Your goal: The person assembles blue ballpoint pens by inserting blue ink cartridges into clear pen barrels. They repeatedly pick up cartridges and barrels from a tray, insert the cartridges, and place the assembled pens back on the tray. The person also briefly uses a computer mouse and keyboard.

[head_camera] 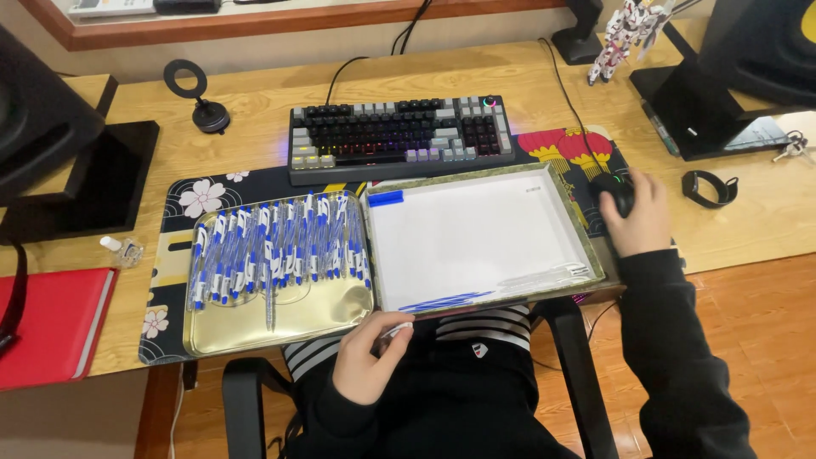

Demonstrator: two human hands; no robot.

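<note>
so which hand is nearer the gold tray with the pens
Left. The left hand sits just below the gold tray's front right corner, holding a small white piece. The right hand is far right, on the black mouse, beyond the white tray.

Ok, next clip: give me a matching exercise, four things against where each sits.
Things:
1. gold metal tray
2. white shallow tray
3. black computer mouse
4. red flat notebook

Places:
A. under the right hand
B. far left on the desk
C. holding a row of blue-and-white pens
D. with blue pen refills along its near edge

Pairs: 1-C, 2-D, 3-A, 4-B
</note>
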